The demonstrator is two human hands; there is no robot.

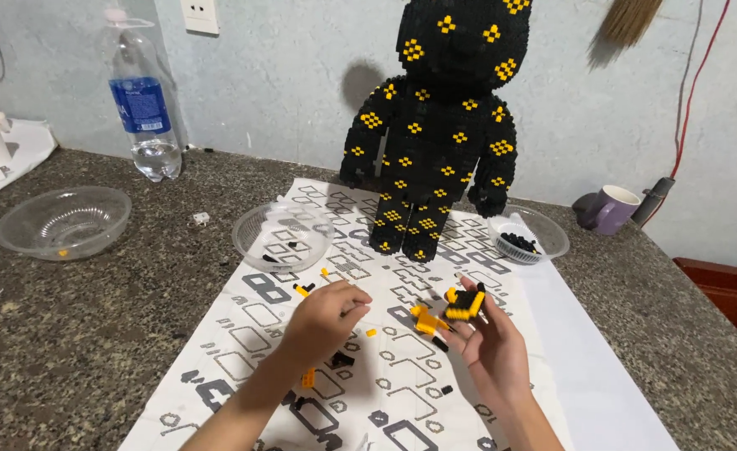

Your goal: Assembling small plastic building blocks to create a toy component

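Observation:
A tall black brick-built bear figure (441,125) with yellow dots stands at the back of a white printed instruction sheet (251,313). My right hand (492,344) holds a small black and yellow brick assembly (465,302) at its fingertips, palm up. My left hand (325,319) hovers over the sheet with fingers curled together; whether it pinches a tiny piece I cannot tell. Loose yellow and black small bricks (428,321) lie on the sheet between and under my hands.
Three clear bowls sit on the granite counter: one far left (63,222), one mid (282,236), one at right with black pieces (527,235). A water bottle (144,104) stands back left, a purple mug (608,210) back right.

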